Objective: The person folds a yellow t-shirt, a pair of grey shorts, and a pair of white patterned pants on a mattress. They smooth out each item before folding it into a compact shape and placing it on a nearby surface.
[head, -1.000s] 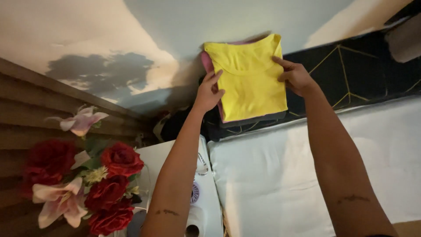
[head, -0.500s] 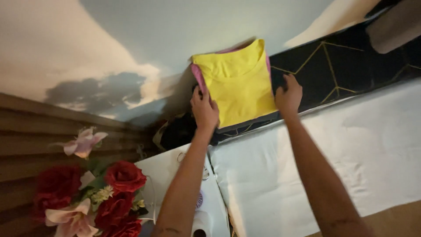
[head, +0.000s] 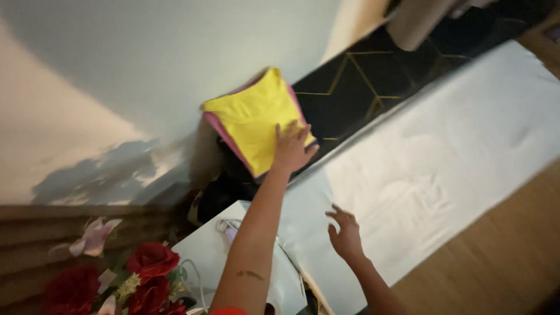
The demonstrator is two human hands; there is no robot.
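At the near left stand red roses (head: 150, 261) by a wooden panel (head: 70, 233). The left hand (head: 293, 147) now rests alone, fingers spread flat, on the folded yellow garment (head: 255, 116), which lies with a pink one beneath it on the black, gold-lined surface (head: 356, 87) against the far wall. The right hand (head: 345, 233) has let go since half a second ago and hangs open, empty, above the white sheet (head: 443, 151). Wooden floor (head: 501, 256) shows at the near right.

The red flowers (head: 146, 274) are cut off by the bottom edge, blurred.
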